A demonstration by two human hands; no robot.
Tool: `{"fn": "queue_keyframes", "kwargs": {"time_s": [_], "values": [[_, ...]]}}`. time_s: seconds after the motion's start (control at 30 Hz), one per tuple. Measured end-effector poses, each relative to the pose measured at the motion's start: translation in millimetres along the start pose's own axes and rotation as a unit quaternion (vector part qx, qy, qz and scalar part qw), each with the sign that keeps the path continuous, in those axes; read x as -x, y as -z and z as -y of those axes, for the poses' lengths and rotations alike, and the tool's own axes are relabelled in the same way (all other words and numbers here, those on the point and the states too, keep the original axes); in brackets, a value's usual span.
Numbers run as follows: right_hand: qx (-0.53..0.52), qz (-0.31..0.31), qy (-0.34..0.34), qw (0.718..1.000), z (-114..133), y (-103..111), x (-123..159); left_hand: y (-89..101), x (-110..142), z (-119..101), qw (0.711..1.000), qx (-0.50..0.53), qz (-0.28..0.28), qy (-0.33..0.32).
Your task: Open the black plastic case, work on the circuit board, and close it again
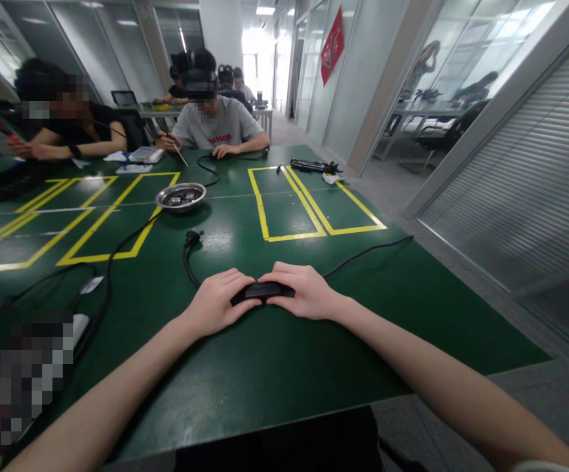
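Observation:
Both hands are on a black power adapter (pixel 263 290) low over the green table (pixel 245 373), one at each end. My left hand (pixel 218 298) grips the left end between thumb and fingers. My right hand (pixel 307 290) grips the right end the same way, and its fingertips almost meet those of the left. A black cord from behind my left hand curves up to a plug (pixel 193 238) lying on the table. From the right hand a thin black cable (pixel 368 251) runs to the table's right edge. The adapter's ends are hidden under my fingers.
A metal bowl (pixel 180 207) with small metal parts stands beyond the plug. Yellow tape outlines (pixel 294 236) mark the tabletop. A folded black tripod-like object (pixel 314 166) lies at the far edge. Two people sit opposite. Black cables (pixel 110 272) cross the left side.

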State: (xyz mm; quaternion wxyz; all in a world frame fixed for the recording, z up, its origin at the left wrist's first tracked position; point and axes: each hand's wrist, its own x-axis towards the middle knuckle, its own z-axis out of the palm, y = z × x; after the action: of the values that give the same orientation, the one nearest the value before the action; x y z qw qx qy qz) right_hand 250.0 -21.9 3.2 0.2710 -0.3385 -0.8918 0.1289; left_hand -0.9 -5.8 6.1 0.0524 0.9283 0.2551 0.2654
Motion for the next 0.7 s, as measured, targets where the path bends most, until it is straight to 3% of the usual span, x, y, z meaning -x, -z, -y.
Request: {"fn": "queue_keyframes", "kwargs": {"time_s": [0.37,0.53,0.63,0.7], "values": [[0.037,0.002,0.012,0.999,-6.9,3.6,0.6,0.1,-0.7,-0.6,1.0,0.002,0.003,0.031],[0.09,0.084,0.069,0.99,-4.4,2.6,-1.3,-1.0,-1.0,-2.2,0.998,0.03,0.017,0.045],[0.118,0.106,0.038,0.987,-3.6,-0.7,-1.3,-0.3,-1.8,-1.1,0.998,0.028,0.0,0.05],[0.092,0.075,-0.014,0.993,-9.5,-0.8,-0.7,1.5,-1.9,1.1,0.998,0.008,-0.039,0.042]]}}
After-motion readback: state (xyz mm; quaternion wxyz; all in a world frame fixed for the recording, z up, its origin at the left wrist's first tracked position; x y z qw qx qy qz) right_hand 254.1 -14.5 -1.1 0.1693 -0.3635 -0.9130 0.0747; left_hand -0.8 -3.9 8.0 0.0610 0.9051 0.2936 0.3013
